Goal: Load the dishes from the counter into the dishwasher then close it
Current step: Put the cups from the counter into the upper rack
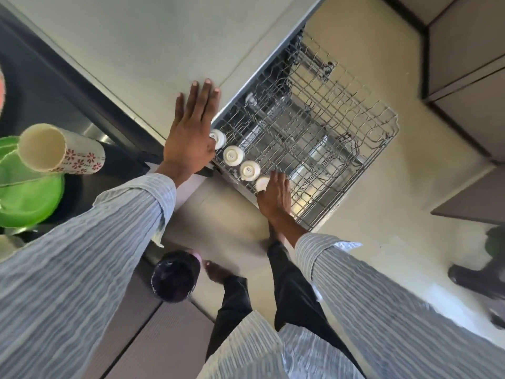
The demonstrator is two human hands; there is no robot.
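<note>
While the left hand (191, 129) lies flat with fingers spread on the pale counter (131, 50), the right hand (274, 196) reaches into the pulled-out wire rack (355, 138) of the dishwasher, fingers straight, touching the nearest small white cup (261, 183); no clear grasp seen. Three more white cups (233, 156) sit upside down in a row along the rack's edge. Green plates (27, 195) and a flowered tumbler (60, 150) are off to the left.
</note>
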